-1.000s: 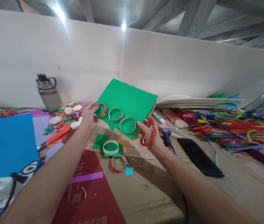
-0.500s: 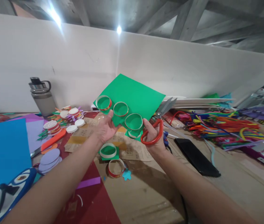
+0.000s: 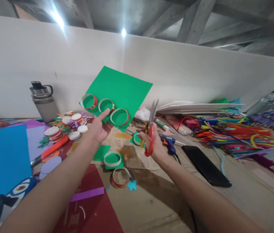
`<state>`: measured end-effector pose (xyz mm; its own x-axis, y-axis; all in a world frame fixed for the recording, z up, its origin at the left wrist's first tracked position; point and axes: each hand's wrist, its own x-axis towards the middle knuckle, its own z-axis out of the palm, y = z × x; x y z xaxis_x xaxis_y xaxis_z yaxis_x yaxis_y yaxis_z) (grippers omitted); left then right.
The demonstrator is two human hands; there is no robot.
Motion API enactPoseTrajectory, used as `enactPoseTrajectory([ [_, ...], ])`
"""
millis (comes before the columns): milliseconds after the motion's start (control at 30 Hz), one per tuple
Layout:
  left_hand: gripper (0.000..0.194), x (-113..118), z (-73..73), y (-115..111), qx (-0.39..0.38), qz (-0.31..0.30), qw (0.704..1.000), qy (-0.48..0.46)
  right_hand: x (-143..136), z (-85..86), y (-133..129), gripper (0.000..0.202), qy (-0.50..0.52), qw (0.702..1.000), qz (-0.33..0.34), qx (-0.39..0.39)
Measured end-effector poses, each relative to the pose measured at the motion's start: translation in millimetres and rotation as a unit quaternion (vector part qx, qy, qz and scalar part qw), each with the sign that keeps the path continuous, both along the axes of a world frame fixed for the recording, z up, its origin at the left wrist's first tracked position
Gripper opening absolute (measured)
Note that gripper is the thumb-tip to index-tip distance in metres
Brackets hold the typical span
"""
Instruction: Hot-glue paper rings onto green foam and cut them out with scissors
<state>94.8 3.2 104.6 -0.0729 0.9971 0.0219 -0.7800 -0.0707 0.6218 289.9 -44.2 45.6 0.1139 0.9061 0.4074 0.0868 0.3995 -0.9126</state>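
My left hand (image 3: 100, 127) is closed on the lower edge of a green sheet (image 3: 121, 85), tilted up above the table. Three paper rings (image 3: 119, 117) stand along its lower edge, white inside with red outer walls. In my right hand (image 3: 157, 145) are scissors (image 3: 150, 140) with red handles, blades pointing up and almost together, apart from the sheet. On the table below, a white ring (image 3: 112, 159) rests on a small green square, and a red-and-white ring (image 3: 121, 178) lies in front of it, beside a blue flower cutout (image 3: 132, 184). Another ring (image 3: 136, 138) on green is partly behind my right fingers.
A phone (image 3: 206, 165), a blue glue gun (image 3: 170, 144) and a heap of coloured pipe cleaners (image 3: 234, 132) are at the right. A water bottle (image 3: 45, 102), an orange-handled cutter (image 3: 55, 146) and a blue sheet (image 3: 4, 161) are at the left. Another person's hand shows far right.
The green sheet has moved left and slightly up with my left hand. My right hand has moved left, away from the sheet, and the scissors now point more upright. A loose green piece shows on the brown paper.
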Motion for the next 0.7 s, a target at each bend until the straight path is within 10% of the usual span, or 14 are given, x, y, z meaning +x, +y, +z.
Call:
enactPoseTrajectory([
  [700, 0.012, 0, -3.1, 4, -0.013, 0.037, 0.999, -0.036, -12, 10.4, -19, 0.028, -0.111, 0.985, 0.114, -0.065],
])
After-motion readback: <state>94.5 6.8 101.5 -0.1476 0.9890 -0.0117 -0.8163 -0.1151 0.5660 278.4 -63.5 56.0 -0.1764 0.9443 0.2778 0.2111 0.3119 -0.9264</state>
